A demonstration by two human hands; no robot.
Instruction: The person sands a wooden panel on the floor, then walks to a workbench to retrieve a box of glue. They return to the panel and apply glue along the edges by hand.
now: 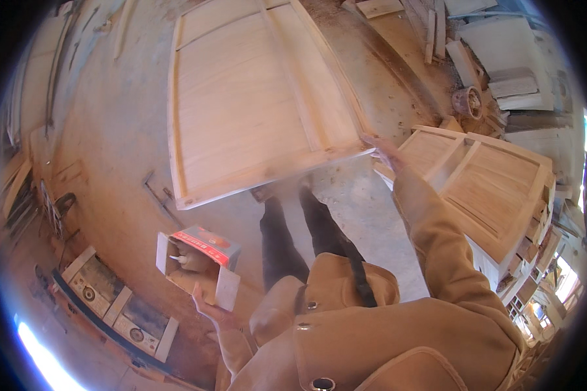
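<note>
My left hand [212, 313] is closed on the lower flap edge of an opened cardboard box [210, 246], red and grey outside. Inside the box lies a pale bottle with a white nozzle [179, 259]; the rest of the contents is hard to make out. With my right hand [386, 153] I grip the near right corner of a large framed wooden panel [241, 98]. The panel spreads out in front of my legs, its near edge above my feet. The fingers under that corner are partly hidden.
Panelled wooden doors [489, 189] lie stacked at my right. Beyond them are a bucket [467, 103], loose boards [430, 32] and pale sheets [502, 52]. A metal bar [163, 199] lies on the dusty floor to the left. Lower left stands a bench-like piece with round dials [120, 313].
</note>
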